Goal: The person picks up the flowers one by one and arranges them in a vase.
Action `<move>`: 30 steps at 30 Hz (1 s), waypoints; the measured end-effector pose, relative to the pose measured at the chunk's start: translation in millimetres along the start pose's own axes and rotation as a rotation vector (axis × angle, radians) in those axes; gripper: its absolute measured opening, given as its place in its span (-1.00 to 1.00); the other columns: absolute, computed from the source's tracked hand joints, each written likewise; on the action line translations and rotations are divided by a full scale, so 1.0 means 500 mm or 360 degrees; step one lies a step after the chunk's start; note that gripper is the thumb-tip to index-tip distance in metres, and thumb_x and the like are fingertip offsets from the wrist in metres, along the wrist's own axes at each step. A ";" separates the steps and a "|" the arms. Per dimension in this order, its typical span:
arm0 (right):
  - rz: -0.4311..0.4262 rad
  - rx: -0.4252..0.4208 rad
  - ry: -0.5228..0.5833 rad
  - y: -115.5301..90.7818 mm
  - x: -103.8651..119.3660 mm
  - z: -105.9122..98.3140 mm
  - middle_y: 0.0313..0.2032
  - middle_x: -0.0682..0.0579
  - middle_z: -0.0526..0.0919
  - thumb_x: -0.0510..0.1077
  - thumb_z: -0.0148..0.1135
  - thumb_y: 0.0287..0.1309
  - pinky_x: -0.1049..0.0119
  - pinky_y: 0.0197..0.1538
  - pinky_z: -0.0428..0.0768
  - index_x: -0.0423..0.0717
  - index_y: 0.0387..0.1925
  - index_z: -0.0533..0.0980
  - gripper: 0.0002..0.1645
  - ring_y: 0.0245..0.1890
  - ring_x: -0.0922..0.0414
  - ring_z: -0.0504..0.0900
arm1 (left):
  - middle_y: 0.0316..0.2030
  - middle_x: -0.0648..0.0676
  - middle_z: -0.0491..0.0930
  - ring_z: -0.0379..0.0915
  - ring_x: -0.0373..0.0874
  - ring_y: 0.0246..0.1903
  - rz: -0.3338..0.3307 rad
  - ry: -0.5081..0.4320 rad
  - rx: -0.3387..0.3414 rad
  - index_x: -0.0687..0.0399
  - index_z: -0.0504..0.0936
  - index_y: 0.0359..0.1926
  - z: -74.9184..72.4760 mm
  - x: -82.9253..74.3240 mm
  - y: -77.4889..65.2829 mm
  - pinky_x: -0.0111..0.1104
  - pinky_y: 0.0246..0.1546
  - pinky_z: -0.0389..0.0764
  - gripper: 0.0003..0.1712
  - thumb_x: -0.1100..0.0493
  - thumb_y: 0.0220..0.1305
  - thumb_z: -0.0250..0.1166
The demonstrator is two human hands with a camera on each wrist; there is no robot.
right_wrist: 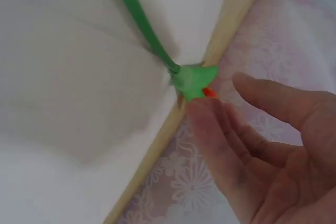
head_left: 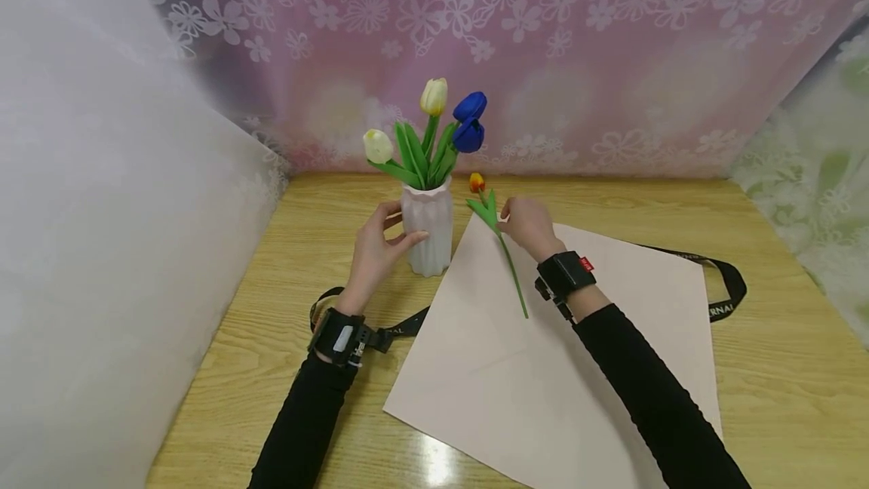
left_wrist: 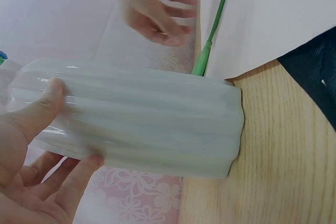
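My left hand [head_left: 376, 244] grips a white ribbed vase [head_left: 429, 229], thumb on the near side and fingers against its side, as the left wrist view also shows. In the vase stand two pale yellow tulips [head_left: 434, 97] and two blue tulips [head_left: 469, 136] with green leaves. An orange-red tulip [head_left: 477, 182] lies on the sheet, its green stem [head_left: 514, 274] pointing toward me. My right hand [head_left: 532, 226] hovers right at its leaves [right_wrist: 195, 78]. In the right wrist view thumb and fingers are spread apart with nothing pinched between them.
A large pale paper bag [head_left: 489, 391] lies flat on the wooden table [head_left: 237, 368], black lettered ribbon handles [head_left: 729, 293] sticking out at its sides. Behind the table hangs a pink flowered curtain [head_left: 543, 59]; a white sheet [head_left: 102, 210] hangs on the left.
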State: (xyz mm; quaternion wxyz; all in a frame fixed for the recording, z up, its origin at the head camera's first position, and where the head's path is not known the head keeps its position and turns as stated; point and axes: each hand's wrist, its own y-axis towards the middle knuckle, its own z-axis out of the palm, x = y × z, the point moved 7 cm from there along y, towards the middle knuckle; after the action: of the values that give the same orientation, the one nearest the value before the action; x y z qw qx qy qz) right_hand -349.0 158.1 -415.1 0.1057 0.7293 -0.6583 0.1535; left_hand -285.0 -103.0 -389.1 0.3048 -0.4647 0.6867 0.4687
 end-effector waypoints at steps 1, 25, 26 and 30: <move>0.0026 0.0054 0.0005 0.002 -0.005 0.010 -0.28 -0.17 0.69 -0.12 0.41 0.26 0.31 -0.50 0.55 -0.29 -0.10 0.61 -0.67 -0.52 0.04 0.65 | 0.22 0.24 0.52 0.52 0.15 0.21 -0.0003 0.0002 0.0000 0.27 0.46 0.28 0.000 0.000 0.000 -0.11 0.04 0.69 -0.30 0.12 0.20 0.52; 0.0154 0.0389 0.0359 0.010 -0.055 0.066 -0.46 -0.17 0.74 -0.29 0.38 0.18 0.29 -0.36 0.73 -0.43 -0.14 0.68 -0.74 -0.63 0.16 0.71 | 0.21 0.22 0.53 0.51 0.13 0.22 -0.0012 0.0023 -0.0001 0.25 0.46 0.26 0.000 -0.002 -0.002 -0.11 0.05 0.69 -0.32 0.13 0.21 0.51; 0.0153 0.0391 0.0387 0.010 -0.058 0.066 -0.45 -0.17 0.75 -0.28 0.37 0.18 0.27 -0.35 0.73 -0.43 -0.14 0.69 -0.73 -0.63 0.16 0.71 | 0.21 0.22 0.53 0.51 0.14 0.22 -0.0011 0.0023 -0.0001 0.26 0.46 0.27 0.000 -0.002 -0.002 -0.11 0.04 0.69 -0.32 0.13 0.20 0.51; 0.0155 0.0401 0.0543 0.001 -0.069 0.062 -0.41 -0.19 0.76 -0.25 0.35 0.21 0.22 -0.27 0.74 -0.40 -0.14 0.69 -0.73 -0.57 0.13 0.74 | 0.22 0.24 0.52 0.50 0.15 0.22 -0.0016 0.0012 0.0003 0.27 0.45 0.27 0.000 -0.001 -0.002 -0.09 0.05 0.68 -0.31 0.14 0.19 0.52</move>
State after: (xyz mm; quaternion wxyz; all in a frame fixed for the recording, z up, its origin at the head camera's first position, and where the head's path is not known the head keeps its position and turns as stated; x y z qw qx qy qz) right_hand -349.7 179.0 -456.6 0.1161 0.6675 -0.6411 0.3605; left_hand -284.2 -102.9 -389.2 0.3051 -0.4695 0.6860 0.4647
